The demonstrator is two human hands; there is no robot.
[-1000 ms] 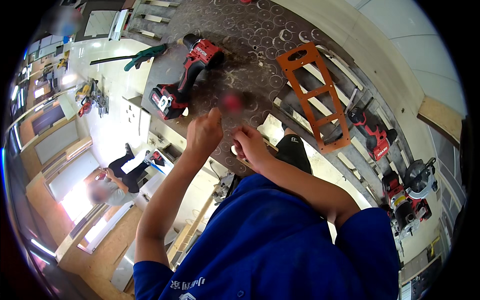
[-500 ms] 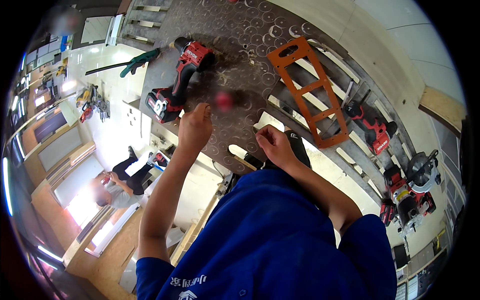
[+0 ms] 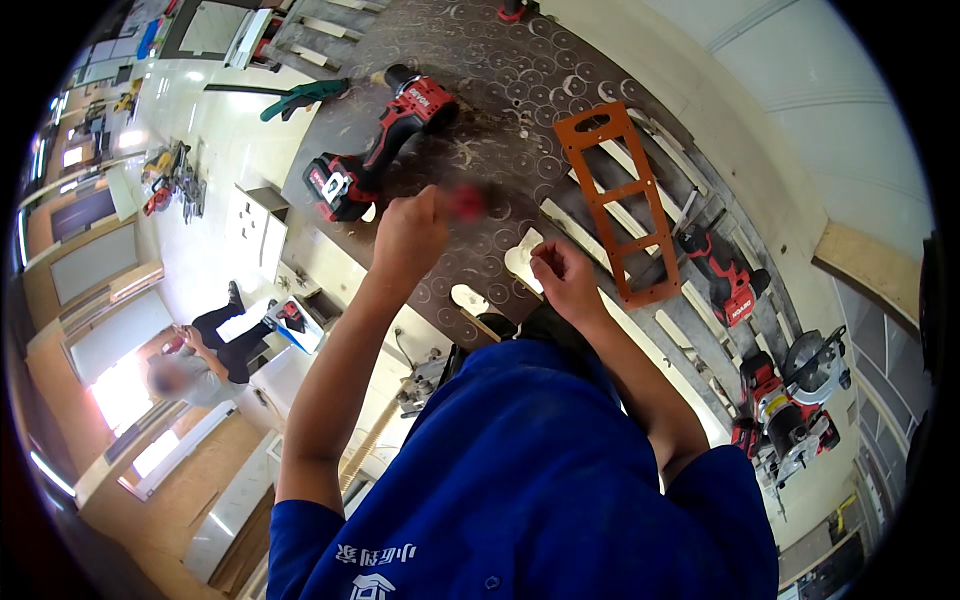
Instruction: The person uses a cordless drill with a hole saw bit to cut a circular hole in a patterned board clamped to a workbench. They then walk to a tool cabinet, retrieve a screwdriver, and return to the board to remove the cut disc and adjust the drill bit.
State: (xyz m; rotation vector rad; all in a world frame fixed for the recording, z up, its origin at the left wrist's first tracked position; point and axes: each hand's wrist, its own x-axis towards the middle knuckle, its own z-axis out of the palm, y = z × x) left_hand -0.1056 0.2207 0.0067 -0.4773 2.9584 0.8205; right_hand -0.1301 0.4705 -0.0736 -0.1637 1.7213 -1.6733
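Observation:
My left hand (image 3: 412,237) is closed in a fist above the near part of a dark brown worktable (image 3: 490,130) covered in ring-shaped marks. Just right of its knuckles is a small, round red thing (image 3: 466,200), too blurred to name; whether the fist touches it I cannot tell. My right hand (image 3: 566,278) is curled near the table's right edge, thumb against the fingers, and whatever lies inside is hidden. Beyond my left hand a red and black cordless drill (image 3: 385,140) lies on its side. An orange slotted template plate (image 3: 625,205) lies to the right of my right hand.
Metal slats at the right bear a second red cordless tool (image 3: 722,280) and a red circular saw (image 3: 805,385). A green-handled tool (image 3: 305,97) juts past the table's left edge. A person in grey (image 3: 205,365) is at the far left.
The whole view has shifted slightly as my head turned. Both hands keep their closed shape, having moved a little up and right in the picture. The red thing stays beside the left fist.

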